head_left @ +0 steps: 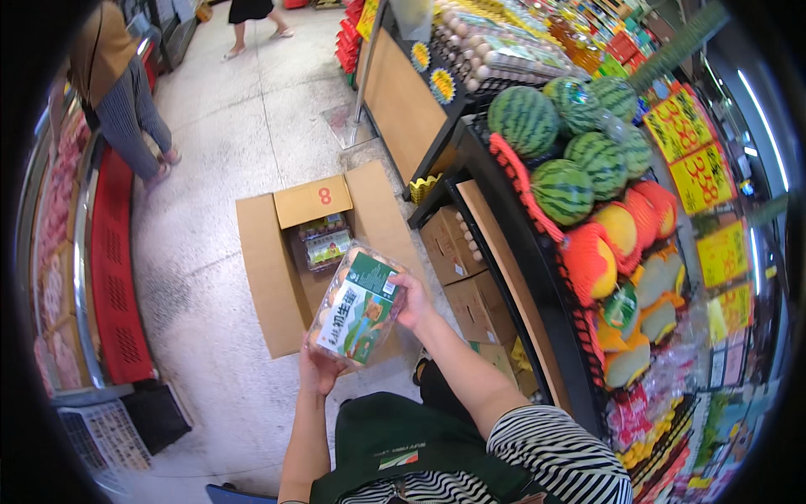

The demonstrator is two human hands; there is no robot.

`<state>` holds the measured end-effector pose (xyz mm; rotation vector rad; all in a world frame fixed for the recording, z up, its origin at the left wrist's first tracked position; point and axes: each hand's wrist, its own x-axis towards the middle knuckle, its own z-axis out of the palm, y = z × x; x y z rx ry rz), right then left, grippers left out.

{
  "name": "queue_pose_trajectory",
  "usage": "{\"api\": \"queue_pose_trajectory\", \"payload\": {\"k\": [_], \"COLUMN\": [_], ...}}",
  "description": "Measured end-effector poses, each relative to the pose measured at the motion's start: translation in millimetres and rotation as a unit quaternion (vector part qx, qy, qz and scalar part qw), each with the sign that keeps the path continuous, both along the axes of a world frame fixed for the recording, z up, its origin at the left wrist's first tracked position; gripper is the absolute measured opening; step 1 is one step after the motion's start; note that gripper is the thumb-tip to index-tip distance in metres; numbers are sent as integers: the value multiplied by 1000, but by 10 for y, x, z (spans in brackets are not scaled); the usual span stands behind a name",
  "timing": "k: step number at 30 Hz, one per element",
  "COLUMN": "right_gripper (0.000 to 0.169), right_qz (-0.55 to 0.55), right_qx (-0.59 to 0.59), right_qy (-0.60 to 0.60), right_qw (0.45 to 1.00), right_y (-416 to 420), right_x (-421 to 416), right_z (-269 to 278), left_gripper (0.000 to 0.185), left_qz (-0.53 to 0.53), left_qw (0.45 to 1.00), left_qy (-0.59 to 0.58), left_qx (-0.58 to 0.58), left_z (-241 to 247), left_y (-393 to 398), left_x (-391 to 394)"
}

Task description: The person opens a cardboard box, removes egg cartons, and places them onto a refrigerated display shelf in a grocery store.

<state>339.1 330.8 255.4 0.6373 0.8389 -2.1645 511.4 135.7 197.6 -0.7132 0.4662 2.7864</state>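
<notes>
A clear plastic carton of eggs (360, 309) with a green and white printed label is held tilted in front of me. My left hand (321, 365) supports its near left end, and my right hand (410, 303) grips its right side near the far end. Beneath and beyond it, an open cardboard box (267, 277) stands on the floor with its flaps spread. Inside the box lie more clear egg packs (327, 247) with printed labels. The carton hides part of the box's interior and its near right side.
To the right, a black stand holds watermelons (562, 191), melons in red foam nets (589, 261) and price signs. Cardboard boxes (453, 246) sit on its lower shelf. Egg trays (485, 57) are stacked farther back. A person (129, 107) stands by the meat counter at left, near a white basket (107, 441).
</notes>
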Motion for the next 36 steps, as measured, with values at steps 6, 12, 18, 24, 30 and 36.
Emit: {"api": "queue_pose_trajectory", "payload": {"k": [6, 12, 18, 24, 30, 36], "right_gripper": [35, 49, 49, 37, 30, 32], "right_qz": [49, 99, 134, 112, -22, -229], "right_qx": [-12, -42, -53, -108, -107, -45], "right_qy": [34, 161, 172, 150, 258, 316], "right_qw": [998, 981, 974, 976, 960, 920], "right_y": [178, 596, 1357, 1935, 2477, 3116], "right_x": [201, -331, -1635, -3130, -4661, -6115], "right_z": [1133, 1762, 2565, 3096, 3328, 3127], "left_gripper": [63, 61, 61, 67, 56, 46], "left_qz": [-65, -52, -48, -89, -102, -4], "left_qw": [995, 996, 993, 970, 968, 972], "left_qy": [43, 77, 77, 215, 131, -31], "left_qx": [61, 15, -74, -74, -191, -235], "left_z": [1596, 2072, 2836, 3496, 3361, 2952], "left_y": [188, 725, 1557, 1996, 1885, 1498], "left_x": [-245, -930, -2293, -3289, -3317, -2948]}}
